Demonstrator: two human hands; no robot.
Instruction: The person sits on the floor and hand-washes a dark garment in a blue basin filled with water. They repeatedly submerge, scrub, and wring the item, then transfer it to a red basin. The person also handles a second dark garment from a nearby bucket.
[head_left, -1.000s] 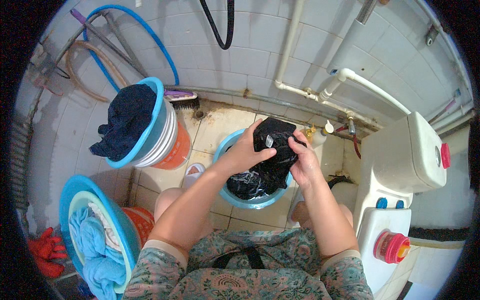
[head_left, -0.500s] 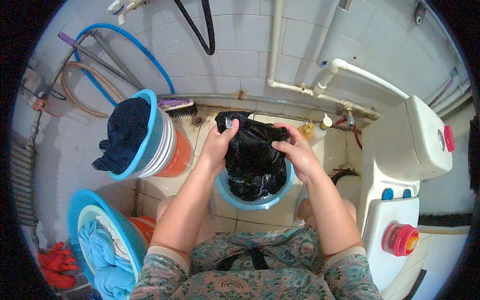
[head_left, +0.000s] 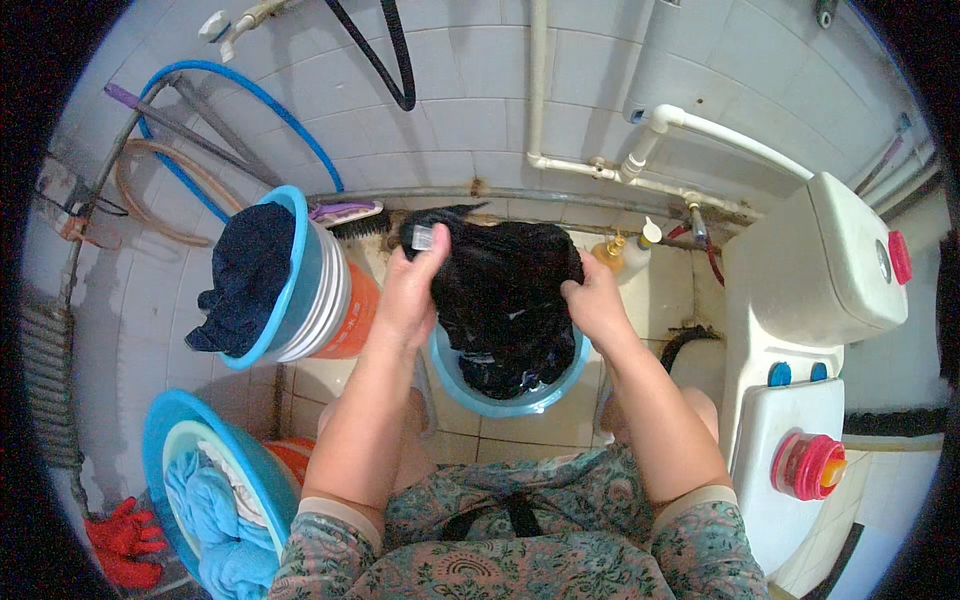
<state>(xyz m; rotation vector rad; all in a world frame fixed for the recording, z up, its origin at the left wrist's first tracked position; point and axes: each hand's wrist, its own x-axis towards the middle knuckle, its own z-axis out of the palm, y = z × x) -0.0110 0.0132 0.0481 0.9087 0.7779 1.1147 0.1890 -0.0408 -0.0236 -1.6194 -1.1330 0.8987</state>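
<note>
While the left hand [head_left: 408, 296] and right hand [head_left: 598, 304] pinch opposite edges, the black cloth [head_left: 510, 272] hangs spread between them. Its lower part is over the blue basin [head_left: 508, 408], presumably so drips fall inside.

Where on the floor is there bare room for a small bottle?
Bare floor tile shows between the blue basin and the patterned clothing; a second patch lies between the pump bottles and the toilet. The left is crowded with the orange bucket, blue cloth and red gloves; black cloth hangs over the basin.
</note>
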